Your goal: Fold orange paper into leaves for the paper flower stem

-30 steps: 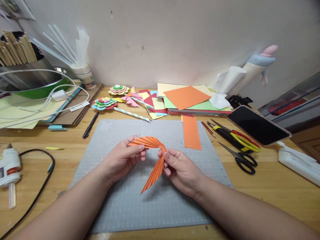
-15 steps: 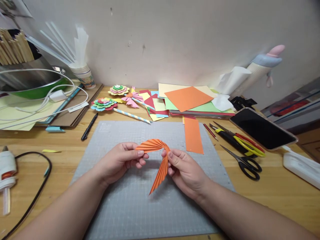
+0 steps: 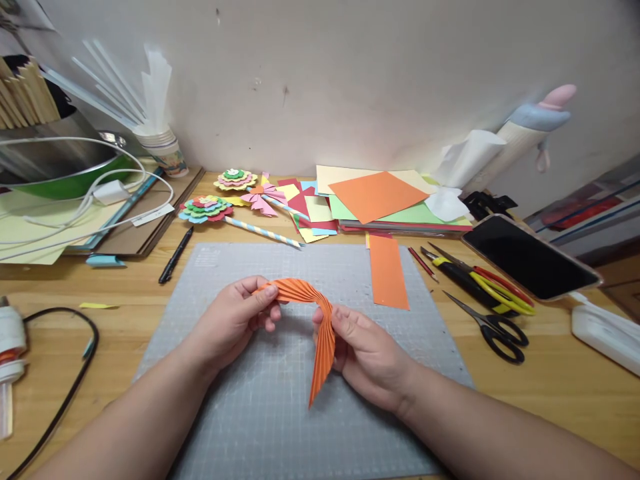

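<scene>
An orange accordion-pleated paper strip [image 3: 313, 313] arches above the grey cutting mat [image 3: 280, 413]. My left hand [image 3: 235, 323] pinches its left end between thumb and fingers. My right hand [image 3: 363, 350] grips the strip near its bend, and the free end hangs down to a point toward the mat. Both hands are closed on the paper.
An orange paper strip [image 3: 387, 270] lies on the mat's right edge. Scissors [image 3: 493, 323], a knife and pens [image 3: 467, 277], and a phone [image 3: 530, 257] sit to the right. Coloured paper sheets [image 3: 380, 197], paper flowers on straws [image 3: 207, 208], a black pen [image 3: 173, 257] and a glue gun [image 3: 7, 340] ring the mat.
The pleated strip's hanging end has swung from slanting left to nearly straight down. Both hands have shifted slightly, the right one lower on the strip.
</scene>
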{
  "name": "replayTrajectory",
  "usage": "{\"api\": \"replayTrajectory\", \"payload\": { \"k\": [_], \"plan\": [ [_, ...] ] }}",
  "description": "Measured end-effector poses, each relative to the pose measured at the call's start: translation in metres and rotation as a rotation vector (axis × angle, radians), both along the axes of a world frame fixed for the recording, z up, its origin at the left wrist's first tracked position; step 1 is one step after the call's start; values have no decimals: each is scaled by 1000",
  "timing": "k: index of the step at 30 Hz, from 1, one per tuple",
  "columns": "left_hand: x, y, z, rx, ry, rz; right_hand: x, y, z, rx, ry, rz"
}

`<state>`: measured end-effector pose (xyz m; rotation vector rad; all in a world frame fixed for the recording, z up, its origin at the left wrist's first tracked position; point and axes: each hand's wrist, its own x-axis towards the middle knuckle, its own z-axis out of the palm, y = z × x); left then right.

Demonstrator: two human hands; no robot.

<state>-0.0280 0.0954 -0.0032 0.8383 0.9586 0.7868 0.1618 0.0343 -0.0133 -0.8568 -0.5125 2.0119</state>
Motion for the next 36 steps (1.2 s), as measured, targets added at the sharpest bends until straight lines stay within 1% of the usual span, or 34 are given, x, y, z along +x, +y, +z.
{"api": "replayTrajectory", "payload": {
  "k": [6,9,11,16,19,23,28,32,36],
  "plan": [
    [1,-2,0,27,13,-15,2,0,-1,-19,72,70],
    [1,-1,-1,27,18,-30,3,0,-1,7,78,94],
    [2,-1,-1,24,24,-28,3,1,-1,16,71,94],
    [4,0,-3,47,58,-5,3,2,1,-60,54,35],
    [2,0,-3,62,73,-8,3,4,-1,-74,82,28],
    [1,-1,0,75,77,3,1,4,-3,-91,142,59],
    [1,-2,4,53,8,27,-3,-4,-4,-124,184,111],
    [1,-1,2,11,-29,24,-6,-8,-3,-90,192,91],
    [0,-1,-1,2,-23,4,-6,-6,-2,-35,179,86]
  ]
}}
